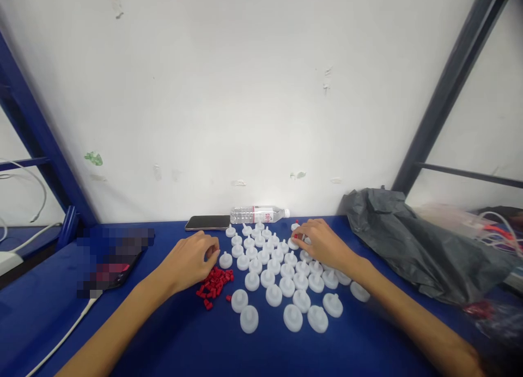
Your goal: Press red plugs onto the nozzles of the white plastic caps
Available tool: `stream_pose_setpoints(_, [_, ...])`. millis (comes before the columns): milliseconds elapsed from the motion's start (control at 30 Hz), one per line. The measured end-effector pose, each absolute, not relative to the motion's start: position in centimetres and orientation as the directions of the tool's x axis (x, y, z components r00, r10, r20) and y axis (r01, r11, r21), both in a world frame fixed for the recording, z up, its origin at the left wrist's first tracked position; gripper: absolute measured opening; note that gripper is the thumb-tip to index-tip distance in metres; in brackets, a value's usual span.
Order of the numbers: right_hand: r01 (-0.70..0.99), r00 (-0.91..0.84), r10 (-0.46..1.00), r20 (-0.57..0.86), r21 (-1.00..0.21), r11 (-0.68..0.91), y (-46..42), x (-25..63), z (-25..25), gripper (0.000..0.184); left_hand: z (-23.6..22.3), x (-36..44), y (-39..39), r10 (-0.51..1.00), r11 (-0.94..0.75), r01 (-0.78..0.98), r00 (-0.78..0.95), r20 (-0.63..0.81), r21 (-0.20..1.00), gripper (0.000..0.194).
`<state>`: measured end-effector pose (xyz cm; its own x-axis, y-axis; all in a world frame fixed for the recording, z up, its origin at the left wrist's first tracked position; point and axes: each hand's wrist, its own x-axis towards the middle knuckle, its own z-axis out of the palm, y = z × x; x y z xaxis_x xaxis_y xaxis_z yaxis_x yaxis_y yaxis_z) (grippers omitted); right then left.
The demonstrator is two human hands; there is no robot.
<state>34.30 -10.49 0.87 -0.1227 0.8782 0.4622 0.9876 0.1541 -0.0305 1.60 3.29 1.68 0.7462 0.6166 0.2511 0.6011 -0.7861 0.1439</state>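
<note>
Dozens of white plastic discs with a short nozzle, such as one white disc [273,295], stand across the blue tabletop. My left hand [192,260] hovers over the near-left side, beside a pile of small red caps [216,283]; its fingers are curled and what they hold, if anything, is hidden. At the back right of the discs, my right hand [321,239] has its fingertips closed around the top of a white disc [293,244], where a bit of red shows. Just behind it stands another white disc [295,226] with a red cap on its nozzle.
A clear plastic bottle [261,214] lies along the wall, next to a phone [207,223]. At the left is another phone [118,265], partly blurred out, with a white cable [65,336]. A dark grey plastic bag [408,241] covers the right side. Metal posts flank the table.
</note>
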Motion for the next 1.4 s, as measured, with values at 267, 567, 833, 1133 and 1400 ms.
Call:
stream_pose_setpoints(267, [0.993, -0.087, 0.880, 0.467, -0.029, 0.114, -10.5, 34.7, 0.9, 0.015, 1.7, 1.5, 3.3, 0.627, -0.779, 0.591, 0.739, 0.246, 0.210, 0.019])
stream_pose_setpoints(567, [0.978, -0.154, 0.809, 0.567, -0.027, 0.205, -11.5, 32.4, 2.3, 0.019, 1.3, 2.7, 2.3, 0.575, -0.804, 0.461, 0.763, 0.295, 0.375, 0.021])
stream_pose_setpoints(833, [0.939, -0.250, 0.775, 0.581, -0.050, 0.341, -13.1, 28.1, 2.1, 0.045, 2.8, 4.3, -1.3, 0.632, -0.661, 0.348, 0.736, 0.243, 0.665, 0.027])
stream_pose_setpoints(1133, [0.902, -0.307, 0.735, 0.604, -0.061, 0.427, -13.4, 26.1, 0.9, 0.029, 2.0, 4.8, -1.5, 0.622, -0.671, 0.383, 0.756, 0.202, 0.635, 0.032])
stream_pose_setpoints(1400, [0.922, -0.281, 0.752, 0.596, -0.048, 0.383, -12.8, 27.6, 0.3, 0.030, 1.8, 2.7, 1.5, 0.671, -0.723, 0.581, 0.718, 0.183, 0.373, 0.023])
